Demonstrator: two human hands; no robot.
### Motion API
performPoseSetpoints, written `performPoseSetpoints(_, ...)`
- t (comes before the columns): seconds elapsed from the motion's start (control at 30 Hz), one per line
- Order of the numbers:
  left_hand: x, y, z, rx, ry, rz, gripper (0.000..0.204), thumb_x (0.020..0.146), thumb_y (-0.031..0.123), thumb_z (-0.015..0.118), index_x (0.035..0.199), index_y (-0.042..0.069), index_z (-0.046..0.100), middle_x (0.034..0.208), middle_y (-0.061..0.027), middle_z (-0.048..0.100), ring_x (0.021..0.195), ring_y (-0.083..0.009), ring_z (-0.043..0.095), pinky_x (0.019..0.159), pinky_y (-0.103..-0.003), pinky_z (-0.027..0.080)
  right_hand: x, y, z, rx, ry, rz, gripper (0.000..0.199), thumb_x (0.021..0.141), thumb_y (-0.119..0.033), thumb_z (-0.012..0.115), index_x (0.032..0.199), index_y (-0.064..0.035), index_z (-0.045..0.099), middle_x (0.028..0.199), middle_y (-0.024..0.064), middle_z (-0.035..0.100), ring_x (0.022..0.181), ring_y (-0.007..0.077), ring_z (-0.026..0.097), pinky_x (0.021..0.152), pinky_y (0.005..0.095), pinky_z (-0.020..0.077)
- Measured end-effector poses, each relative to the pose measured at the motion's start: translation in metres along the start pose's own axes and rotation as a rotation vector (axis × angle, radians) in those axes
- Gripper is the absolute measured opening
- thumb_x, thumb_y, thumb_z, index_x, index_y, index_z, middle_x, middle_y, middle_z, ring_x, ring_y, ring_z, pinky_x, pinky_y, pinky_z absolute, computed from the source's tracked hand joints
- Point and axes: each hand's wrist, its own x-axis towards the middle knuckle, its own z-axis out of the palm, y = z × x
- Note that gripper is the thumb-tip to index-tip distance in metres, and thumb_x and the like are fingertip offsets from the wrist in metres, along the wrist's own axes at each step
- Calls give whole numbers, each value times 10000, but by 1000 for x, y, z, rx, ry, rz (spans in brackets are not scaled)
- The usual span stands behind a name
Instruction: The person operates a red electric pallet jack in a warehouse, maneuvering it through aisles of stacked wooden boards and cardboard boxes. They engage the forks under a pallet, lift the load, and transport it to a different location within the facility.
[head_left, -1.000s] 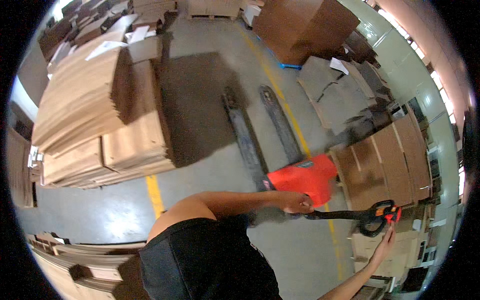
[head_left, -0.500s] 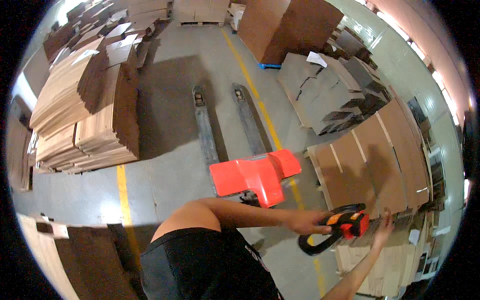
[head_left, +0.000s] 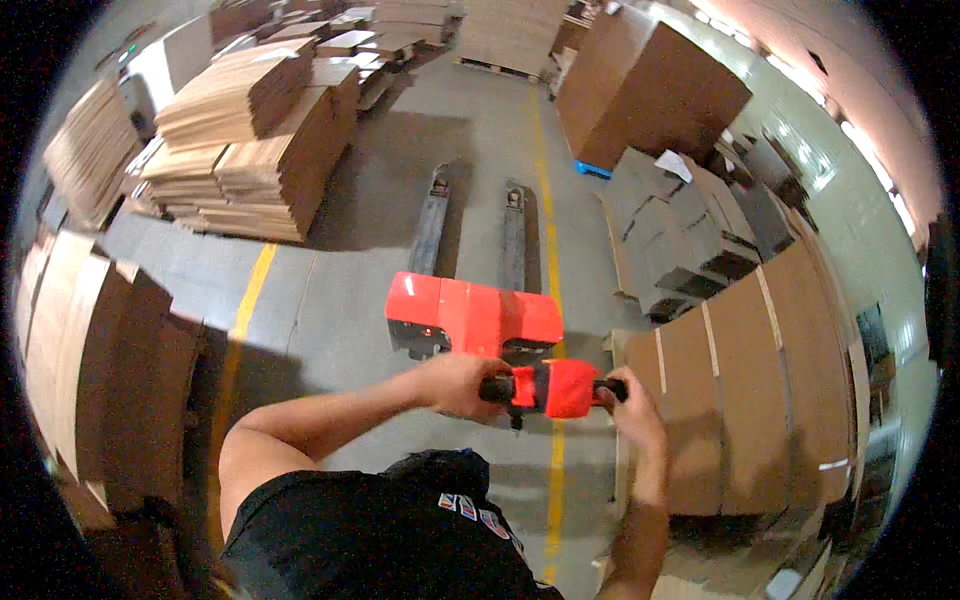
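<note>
A red pallet jack (head_left: 472, 315) stands on the grey concrete floor straight ahead, its two grey forks (head_left: 468, 222) pointing away from me. Its red and black handle (head_left: 553, 388) is level in front of my chest. My left hand (head_left: 458, 385) grips the handle's left black bar. My right hand (head_left: 628, 400) grips the right end of the same handle. Both forearms come up from the lower edge, over my black shirt.
Stacks of flattened cardboard (head_left: 262, 150) lie to the left of the forks. Tall bundles of cardboard sheets (head_left: 762, 380) stand close on the right, another bundle (head_left: 90, 370) close on the left. A large brown box (head_left: 645, 90) stands at the back. Yellow floor lines (head_left: 548, 190) run alongside the forks.
The view has swung so the pallet jack now lies straight ahead instead of off to the right. The handle has come to the centre and my right hand has closed on it.
</note>
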Motion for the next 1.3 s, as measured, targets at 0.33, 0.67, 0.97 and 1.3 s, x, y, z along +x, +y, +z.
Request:
performPoseSetpoints(0.33, -16, 68, 129, -19, 101, -23, 388, 826, 380, 859, 997, 64, 711, 900, -137, 753, 842, -330, 727, 733, -475, 532, -78, 30, -63, -344, -249, -163, 489, 942, -491, 791, 1016, -42, 613, 802, 135, 667, 745, 204, 632, 676, 398, 508)
performPoseSetpoints(0.67, -77, 208, 291, 21, 217, -269, 508, 750, 472, 863, 1192, 244, 758, 1043, -80, 781, 1018, -344, 733, 851, -486, 565, -178, 99, -100, -225, -1086, -142, 521, 873, -341, 862, 1266, -47, 689, 1033, 103, 785, 940, 217, 719, 860, 401, 565)
performPoseSetpoints(0.97, -64, 186, 461, 194, 378, -333, 473, 778, 380, 824, 1220, 226, 760, 1147, -35, 763, 1125, -291, 712, 936, -467, 560, -244, 225, -26, -97, -1213, -43, 385, 854, -153, 859, 1185, -30, 704, 1001, 40, 771, 898, 155, 691, 854, 368, 575)
performPoseSetpoints(1.3, -121, 178, 466, 121, 337, -439, 500, 808, 368, 831, 1285, 253, 736, 1254, -51, 747, 1139, -325, 708, 948, -473, 572, -290, 217, 25, -206, -983, -281, 481, 833, -213, 846, 1250, -66, 655, 1010, 195, 774, 923, 312, 766, 803, 451, 593)
